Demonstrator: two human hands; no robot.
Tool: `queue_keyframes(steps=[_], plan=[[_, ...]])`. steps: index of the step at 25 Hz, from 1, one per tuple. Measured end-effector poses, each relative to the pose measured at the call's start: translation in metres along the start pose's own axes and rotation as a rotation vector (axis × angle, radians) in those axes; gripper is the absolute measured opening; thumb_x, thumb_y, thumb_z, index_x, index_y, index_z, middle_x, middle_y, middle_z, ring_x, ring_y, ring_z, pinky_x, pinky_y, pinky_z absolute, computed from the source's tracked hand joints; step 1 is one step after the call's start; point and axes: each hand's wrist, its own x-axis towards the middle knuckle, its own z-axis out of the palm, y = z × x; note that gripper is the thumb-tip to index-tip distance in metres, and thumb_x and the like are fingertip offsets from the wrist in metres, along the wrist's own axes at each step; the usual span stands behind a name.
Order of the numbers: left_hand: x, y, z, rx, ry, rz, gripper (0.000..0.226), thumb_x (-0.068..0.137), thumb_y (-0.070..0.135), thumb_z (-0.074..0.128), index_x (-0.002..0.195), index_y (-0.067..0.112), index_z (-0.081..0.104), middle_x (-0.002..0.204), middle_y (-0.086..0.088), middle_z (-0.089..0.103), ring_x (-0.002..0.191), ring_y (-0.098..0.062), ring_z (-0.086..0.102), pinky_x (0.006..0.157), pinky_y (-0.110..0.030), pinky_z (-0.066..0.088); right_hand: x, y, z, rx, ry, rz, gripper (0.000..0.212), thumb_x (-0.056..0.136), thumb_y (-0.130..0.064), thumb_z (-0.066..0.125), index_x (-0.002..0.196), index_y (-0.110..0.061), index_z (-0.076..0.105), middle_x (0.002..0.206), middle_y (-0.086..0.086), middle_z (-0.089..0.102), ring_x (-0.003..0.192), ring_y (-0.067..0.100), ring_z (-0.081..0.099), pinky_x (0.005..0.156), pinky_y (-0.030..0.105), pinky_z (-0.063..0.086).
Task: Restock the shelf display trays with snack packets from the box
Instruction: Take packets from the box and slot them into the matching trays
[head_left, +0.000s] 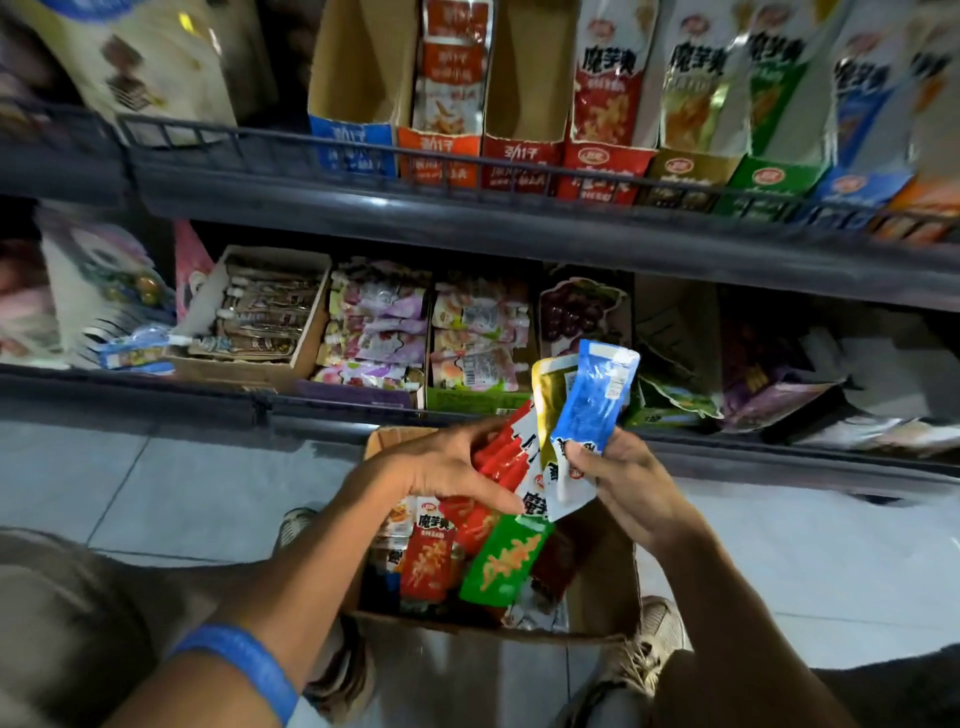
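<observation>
A cardboard box (602, 592) sits on the floor between my feet, holding several snack packets, among them a red one (426, 561) and a green one (506, 564). My left hand (447, 467) grips a bunch of red packets (501, 452) above the box. My right hand (623, 473) pinches a blue packet (595, 395) upright, with a yellow packet (548, 389) just behind it. On the upper shelf stands a row of display trays: blue (350, 150), orange (439, 156), red (522, 158), another red (602, 169), gold (685, 179) and green (769, 187).
A black wire rail (363, 150) runs along the upper shelf's front edge. The lower shelf (208, 395) carries open cartons of pouches and loose bags. Grey floor tiles (130, 483) lie to the left. My shoes (660, 639) flank the box.
</observation>
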Motion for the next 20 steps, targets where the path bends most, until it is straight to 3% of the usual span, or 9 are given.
queue_keyframes(steps=[2,5,7,9,12,15,17,20], plan=[[0.003,-0.011,0.013,-0.145,0.056,-0.014,0.111,0.048,0.048,0.093,0.144,0.034,0.040,0.128,0.007,0.066,0.116,-0.014,0.063,0.104,-0.040,0.050,0.003,0.004,0.003,0.051,0.016,-0.008,0.019,0.087,-0.008,0.063,0.104,-0.012,0.071,0.109,0.013,0.069,0.104,0.026,0.063,0.098,0.042,0.048],[0.005,-0.023,0.034,-0.358,0.209,-0.043,0.073,0.061,0.027,0.092,0.122,0.036,0.054,0.113,0.007,0.072,0.104,-0.012,0.068,0.100,-0.036,0.052,0.009,0.028,0.002,0.077,0.113,0.003,0.027,0.084,-0.013,0.068,0.110,-0.007,0.069,0.117,0.021,0.066,0.108,0.033,0.061,0.102,0.051,0.043],[0.007,-0.023,0.046,-0.397,0.262,-0.055,0.053,0.070,0.020,0.089,0.103,0.038,0.053,0.102,0.016,0.069,0.091,-0.001,0.065,0.083,-0.018,0.053,0.010,0.047,0.002,0.140,0.197,0.012,0.028,0.085,-0.010,0.068,0.112,-0.005,0.068,0.115,0.022,0.066,0.103,0.032,0.061,0.099,0.052,0.044],[0.009,-0.024,0.054,-0.391,0.319,-0.067,0.056,0.070,0.024,0.089,0.105,0.038,0.048,0.101,0.024,0.061,0.085,0.008,0.058,0.067,-0.008,0.044,0.010,0.059,0.005,0.223,0.224,0.019,0.029,0.088,-0.006,0.064,0.117,-0.002,0.065,0.117,0.023,0.065,0.100,0.032,0.063,0.089,0.046,0.053],[0.017,-0.035,0.054,-0.398,0.345,-0.112,0.055,0.071,0.025,0.089,0.115,0.028,0.056,0.102,0.018,0.068,0.089,0.000,0.064,0.078,-0.017,0.051,0.011,0.070,0.004,0.231,0.306,0.040,0.031,0.087,-0.005,0.064,0.118,-0.003,0.065,0.117,0.022,0.067,0.098,0.035,0.066,0.079,0.046,0.058],[0.018,-0.043,0.049,-0.475,0.383,-0.144,0.042,0.072,0.021,0.088,0.095,0.036,0.056,0.096,0.014,0.069,0.094,-0.008,0.064,0.099,-0.033,0.048,0.015,0.078,-0.001,0.174,0.404,0.076,0.029,0.080,-0.010,0.074,0.110,-0.011,0.072,0.113,0.017,0.070,0.100,0.037,0.065,0.089,0.054,0.052],[0.020,-0.052,0.045,-0.549,0.453,-0.164,0.041,0.073,0.018,0.087,0.091,0.038,0.056,0.095,0.014,0.070,0.096,-0.010,0.064,0.101,-0.034,0.047,0.018,0.078,-0.005,0.113,0.474,0.050,0.027,0.074,-0.017,0.074,0.101,-0.020,0.076,0.110,0.012,0.072,0.100,0.033,0.062,0.095,0.054,0.046],[0.023,-0.065,0.040,-0.697,0.567,-0.223,0.043,0.073,0.015,0.086,0.108,0.030,0.065,0.097,0.008,0.075,0.094,-0.015,0.070,0.092,-0.037,0.052,0.020,0.060,-0.016,0.049,0.458,-0.025,0.025,0.080,-0.008,0.070,0.102,-0.020,0.072,0.109,0.009,0.071,0.100,0.025,0.060,0.094,0.053,0.044]])
